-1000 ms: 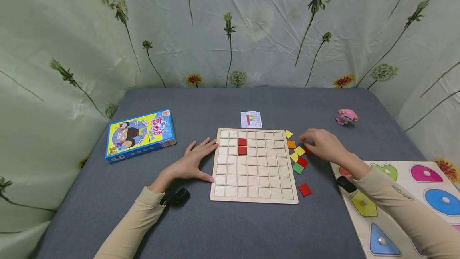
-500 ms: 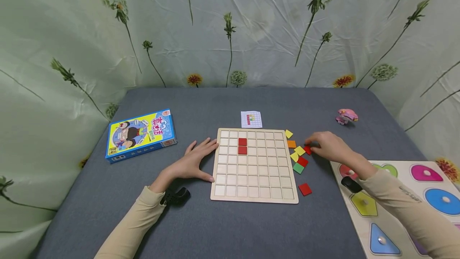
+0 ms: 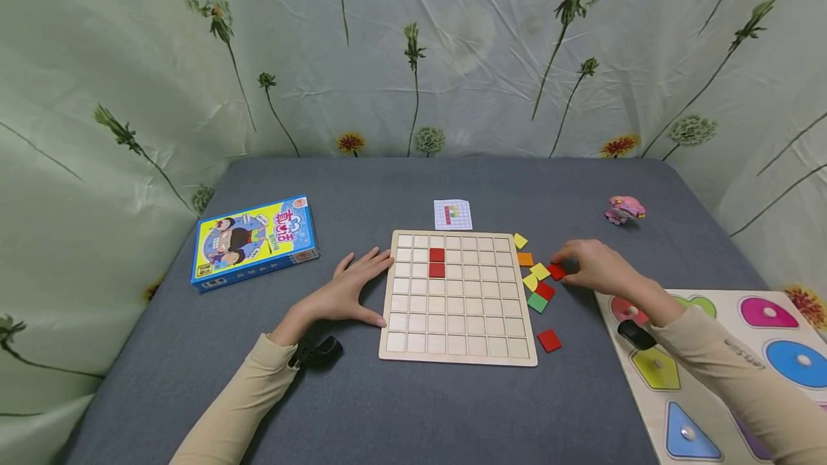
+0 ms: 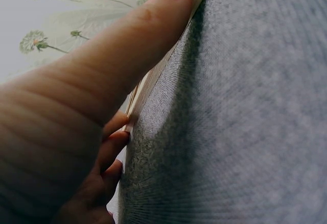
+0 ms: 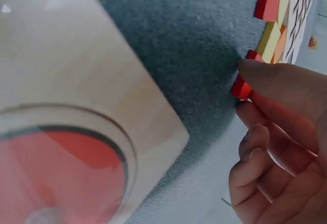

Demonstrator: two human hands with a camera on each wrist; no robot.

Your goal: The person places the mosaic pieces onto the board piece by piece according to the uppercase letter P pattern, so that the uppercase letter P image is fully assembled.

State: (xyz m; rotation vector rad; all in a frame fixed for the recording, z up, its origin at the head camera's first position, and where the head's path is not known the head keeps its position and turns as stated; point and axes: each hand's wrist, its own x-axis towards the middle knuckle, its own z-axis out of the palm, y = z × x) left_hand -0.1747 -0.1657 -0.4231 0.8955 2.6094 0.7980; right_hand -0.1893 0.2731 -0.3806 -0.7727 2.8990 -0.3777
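Note:
My left hand (image 3: 345,293) is spread along the left edge of a wooden grid board (image 3: 455,305), thumb and fingertips touching its rim. In the left wrist view the thumb (image 4: 148,24) lies against that edge. Two red tiles (image 3: 436,262) sit one below the other in the grid's upper part. Right of the board, my right hand (image 3: 597,268) pinches a red square tile (image 5: 242,89) between thumb and forefinger, low at the cloth. Next to it lie yellow tiles (image 3: 539,271), an orange tile (image 3: 525,259), another red tile (image 3: 545,291) and a green tile (image 3: 537,303).
A loose red tile (image 3: 549,341) lies nearer the front. Behind the board is a small pattern card (image 3: 453,214). A blue-yellow box (image 3: 255,242) stands left, a pink toy (image 3: 624,209) back right. A knobbed shape puzzle (image 3: 711,314) lies under the right forearm.
My right hand has shifted a little to the right and nearer, and the red tile at its fingertips has come slightly away from the pile. The left hand stays on the board's edge.

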